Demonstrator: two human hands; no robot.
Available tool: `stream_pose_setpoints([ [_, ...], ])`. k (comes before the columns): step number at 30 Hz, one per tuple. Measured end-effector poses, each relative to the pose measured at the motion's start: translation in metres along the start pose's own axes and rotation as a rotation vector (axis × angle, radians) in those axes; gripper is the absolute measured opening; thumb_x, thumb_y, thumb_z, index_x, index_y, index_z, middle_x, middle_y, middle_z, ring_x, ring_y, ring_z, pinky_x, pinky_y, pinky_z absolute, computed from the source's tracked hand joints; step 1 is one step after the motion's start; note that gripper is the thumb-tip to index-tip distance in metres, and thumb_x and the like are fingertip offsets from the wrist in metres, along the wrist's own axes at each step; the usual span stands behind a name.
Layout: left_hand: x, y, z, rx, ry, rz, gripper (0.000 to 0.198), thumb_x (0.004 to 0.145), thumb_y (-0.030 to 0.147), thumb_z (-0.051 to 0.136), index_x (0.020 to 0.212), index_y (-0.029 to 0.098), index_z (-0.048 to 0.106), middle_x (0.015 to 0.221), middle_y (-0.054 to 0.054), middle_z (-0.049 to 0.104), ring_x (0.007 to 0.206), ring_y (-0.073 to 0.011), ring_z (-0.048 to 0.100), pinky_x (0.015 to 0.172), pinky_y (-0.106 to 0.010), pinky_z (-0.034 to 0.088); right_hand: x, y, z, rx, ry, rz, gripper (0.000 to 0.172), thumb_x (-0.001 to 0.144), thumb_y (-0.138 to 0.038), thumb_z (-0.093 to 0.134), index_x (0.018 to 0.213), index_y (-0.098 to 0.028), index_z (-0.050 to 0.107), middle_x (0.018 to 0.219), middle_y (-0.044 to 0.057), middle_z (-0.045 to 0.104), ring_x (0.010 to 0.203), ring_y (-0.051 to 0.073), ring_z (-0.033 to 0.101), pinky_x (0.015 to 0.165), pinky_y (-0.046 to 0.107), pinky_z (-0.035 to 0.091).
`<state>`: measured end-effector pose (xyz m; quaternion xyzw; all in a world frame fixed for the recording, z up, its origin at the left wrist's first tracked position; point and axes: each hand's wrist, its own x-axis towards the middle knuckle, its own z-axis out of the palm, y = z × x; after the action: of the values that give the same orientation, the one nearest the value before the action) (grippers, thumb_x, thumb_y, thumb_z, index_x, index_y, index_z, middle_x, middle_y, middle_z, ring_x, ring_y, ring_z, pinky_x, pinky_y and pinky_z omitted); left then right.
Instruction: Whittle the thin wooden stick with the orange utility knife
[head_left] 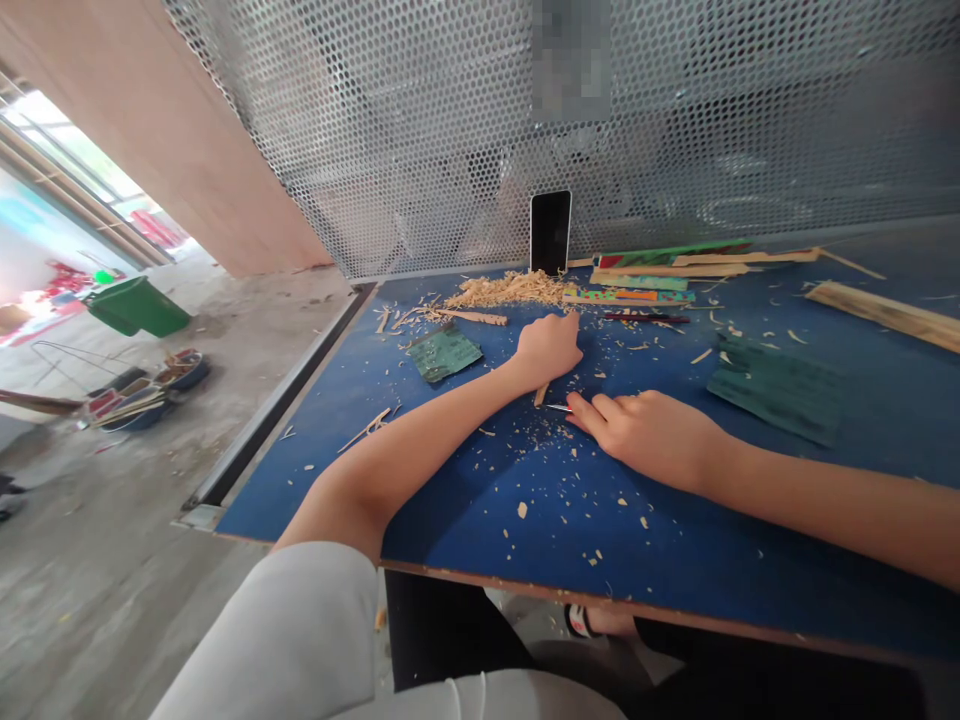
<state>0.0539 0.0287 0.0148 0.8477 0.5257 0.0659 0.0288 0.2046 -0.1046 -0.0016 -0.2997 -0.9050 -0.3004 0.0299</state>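
Note:
Near the middle of the blue table, my left hand (pixel 551 348) is closed around a small strip of wood (pixel 541 394), and one end of it pokes out below the palm. My right hand (pixel 651 432) grips a small carving knife (pixel 557 407). Its thin, pale blade points left, close to the end of the wood, with a bit of red at the fingertips; its handle is mostly hidden. Whether blade and wood touch, I cannot tell. Beyond my left hand lies a heap of wood shavings (pixel 504 289). Small chips are scattered below both hands.
Green sandpaper sheets lie left (pixel 445 353) and right (pixel 776 388). A carved wood stick (pixel 472 317), dark red tool (pixel 646 318), colourful strip (pixel 630 297) and wood strips (pixel 675 270) lie farther back. A phone (pixel 550 232) leans against the perforated metal screen (pixel 420 130). A board (pixel 889 314) is far right.

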Motion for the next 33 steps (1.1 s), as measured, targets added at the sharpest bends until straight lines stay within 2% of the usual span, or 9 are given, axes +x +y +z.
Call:
stream_pose_setpoints([
  [6, 0.001, -0.003, 0.000, -0.018, -0.027, -0.017, 0.035, 0.093, 0.023, 0.056, 0.127, 0.019, 0.066, 0.115, -0.016, 0.074, 0.109, -0.0320, 0.074, 0.089, -0.041, 0.059, 0.004, 0.003, -0.001, 0.045, -0.021, 0.033, 0.030, 0.110, -0.028, 0.050, 0.125, -0.010, 0.069, 0.075, 0.004, 0.069, 0.052, 0.018, 0.062, 0.050, 0.036, 0.022],
  [12, 0.003, -0.005, 0.002, -0.024, -0.026, -0.021, 0.042, 0.093, 0.023, 0.057, 0.135, 0.021, 0.062, 0.116, -0.015, 0.074, 0.109, -0.0313, 0.074, 0.090, -0.040, 0.058, -0.004, 0.006, 0.001, 0.003, 0.157, -0.006, 0.031, 0.111, -0.024, 0.048, 0.130, -0.008, 0.068, 0.077, 0.003, 0.067, 0.059, 0.016, 0.063, 0.053, 0.035, 0.025],
  [15, 0.003, -0.005, 0.003, -0.028, -0.022, -0.027, 0.044, 0.093, 0.024, 0.058, 0.137, 0.022, 0.061, 0.116, -0.015, 0.074, 0.108, -0.0308, 0.074, 0.089, -0.040, 0.058, -0.005, 0.006, 0.003, -0.002, 0.180, -0.005, 0.030, 0.111, -0.023, 0.049, 0.129, -0.008, 0.069, 0.076, 0.003, 0.066, 0.059, 0.016, 0.062, 0.054, 0.035, 0.025],
  [22, 0.002, -0.003, 0.003, -0.018, -0.012, -0.023, 0.038, 0.094, 0.024, 0.057, 0.132, 0.021, 0.063, 0.112, -0.014, 0.075, 0.105, -0.0304, 0.075, 0.087, -0.039, 0.058, -0.002, 0.002, 0.006, -0.031, 0.087, -0.006, 0.034, 0.101, -0.010, 0.054, 0.132, -0.006, 0.066, 0.081, 0.006, 0.069, 0.060, 0.017, 0.062, 0.053, 0.034, 0.027],
  [28, 0.005, -0.003, 0.005, -0.006, -0.009, -0.002, 0.037, 0.093, 0.025, 0.058, 0.129, 0.018, 0.066, 0.114, -0.015, 0.074, 0.107, -0.0305, 0.074, 0.089, -0.040, 0.059, 0.004, -0.006, -0.002, -0.030, -0.066, 0.009, 0.038, 0.100, -0.010, 0.052, 0.137, -0.003, 0.063, 0.082, 0.009, 0.071, 0.055, 0.019, 0.064, 0.049, 0.034, 0.029],
  [33, 0.007, -0.002, 0.001, -0.002, -0.039, -0.010, 0.034, 0.092, 0.027, 0.060, 0.124, 0.018, 0.069, 0.116, -0.015, 0.075, 0.109, -0.0306, 0.074, 0.090, -0.039, 0.059, 0.011, -0.004, -0.008, 0.022, -0.143, 0.030, 0.036, 0.103, -0.012, 0.052, 0.135, -0.004, 0.064, 0.082, 0.009, 0.072, 0.056, 0.020, 0.066, 0.050, 0.035, 0.029],
])
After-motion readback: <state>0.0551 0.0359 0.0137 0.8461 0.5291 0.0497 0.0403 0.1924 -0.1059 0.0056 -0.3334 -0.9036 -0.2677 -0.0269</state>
